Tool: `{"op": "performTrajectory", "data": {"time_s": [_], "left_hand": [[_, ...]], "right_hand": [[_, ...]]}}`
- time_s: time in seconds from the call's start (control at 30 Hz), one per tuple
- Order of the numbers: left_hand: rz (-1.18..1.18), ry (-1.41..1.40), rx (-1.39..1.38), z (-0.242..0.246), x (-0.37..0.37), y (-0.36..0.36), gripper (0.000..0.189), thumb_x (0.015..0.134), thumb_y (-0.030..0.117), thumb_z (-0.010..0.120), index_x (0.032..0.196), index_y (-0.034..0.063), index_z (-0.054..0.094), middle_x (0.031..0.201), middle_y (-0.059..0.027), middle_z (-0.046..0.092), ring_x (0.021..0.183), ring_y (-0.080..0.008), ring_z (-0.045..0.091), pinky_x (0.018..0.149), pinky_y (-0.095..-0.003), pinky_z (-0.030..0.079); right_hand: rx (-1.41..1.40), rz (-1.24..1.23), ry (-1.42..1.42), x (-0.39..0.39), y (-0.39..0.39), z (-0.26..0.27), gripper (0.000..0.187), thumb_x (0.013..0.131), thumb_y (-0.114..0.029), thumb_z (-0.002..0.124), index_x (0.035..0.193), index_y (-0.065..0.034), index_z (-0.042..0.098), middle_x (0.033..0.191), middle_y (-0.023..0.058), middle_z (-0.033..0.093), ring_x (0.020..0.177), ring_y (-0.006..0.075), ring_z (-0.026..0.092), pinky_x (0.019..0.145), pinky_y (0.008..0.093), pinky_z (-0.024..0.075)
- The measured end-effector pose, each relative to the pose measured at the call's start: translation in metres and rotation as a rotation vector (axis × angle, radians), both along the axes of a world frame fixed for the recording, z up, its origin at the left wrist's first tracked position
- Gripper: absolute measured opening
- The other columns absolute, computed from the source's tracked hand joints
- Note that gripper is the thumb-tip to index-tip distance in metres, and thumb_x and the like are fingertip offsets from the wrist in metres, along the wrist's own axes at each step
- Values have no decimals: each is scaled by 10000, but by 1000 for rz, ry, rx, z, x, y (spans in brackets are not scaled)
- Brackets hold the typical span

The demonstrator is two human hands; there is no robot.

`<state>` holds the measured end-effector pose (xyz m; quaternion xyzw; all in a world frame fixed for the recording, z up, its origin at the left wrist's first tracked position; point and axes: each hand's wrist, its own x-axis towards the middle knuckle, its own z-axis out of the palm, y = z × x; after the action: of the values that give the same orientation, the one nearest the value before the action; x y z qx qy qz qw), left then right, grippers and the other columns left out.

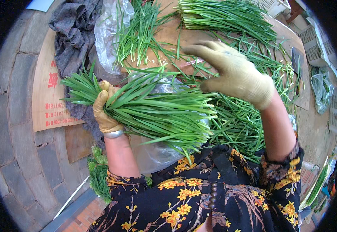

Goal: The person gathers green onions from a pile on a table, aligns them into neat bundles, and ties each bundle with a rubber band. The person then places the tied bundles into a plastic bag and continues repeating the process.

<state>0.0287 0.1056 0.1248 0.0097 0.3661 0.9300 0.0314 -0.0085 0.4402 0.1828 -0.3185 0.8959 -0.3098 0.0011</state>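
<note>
My left hand [106, 107], in a tan glove, is closed around a thick bunch of green garlic chives [162, 113], whose pale cut ends point right. My right hand [232, 69], in a cream knit glove and slightly blurred, is raised above the bunch's cut ends with fingers apart, holding nothing. Beneath it, loose chives [238, 124] lie heaped towards my body. A large stack of chives [226, 17] rests at the top of the wooden board [168, 34], and a smaller pile [141, 34] lies left of it.
A dark cloth [75, 37] and a clear plastic bag [107, 37] lie at the left. A dark flat blade [297, 61] is on the board's right side. Plastic crates [310, 43] stand at the far right. Tied chives [99, 174] are low at the left, by the stone paving [23, 121].
</note>
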Motion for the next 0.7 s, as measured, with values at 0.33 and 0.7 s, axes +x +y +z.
{"op": "performTrajectory", "data": {"time_s": [0.33,0.7], "left_hand": [[-303,299,-25,76,-5,35,232,821,121,717,1006,59,592,664,-35,541,575,-148,502,557,-311,456],[281,-533,-410,-16,0,-31,184,828,191,763,747,95,628,705,-41,655,612,-180,632,613,-343,551]], "right_hand": [[134,404,-95,-16,-86,-1,447,736,-245,692,1170,-140,697,1446,124,473,1374,346,387,1087,596,320],[-441,-13,-962,59,-5,-82,531,797,-293,715,1249,-27,636,984,87,703,876,170,626,831,348,508]]}}
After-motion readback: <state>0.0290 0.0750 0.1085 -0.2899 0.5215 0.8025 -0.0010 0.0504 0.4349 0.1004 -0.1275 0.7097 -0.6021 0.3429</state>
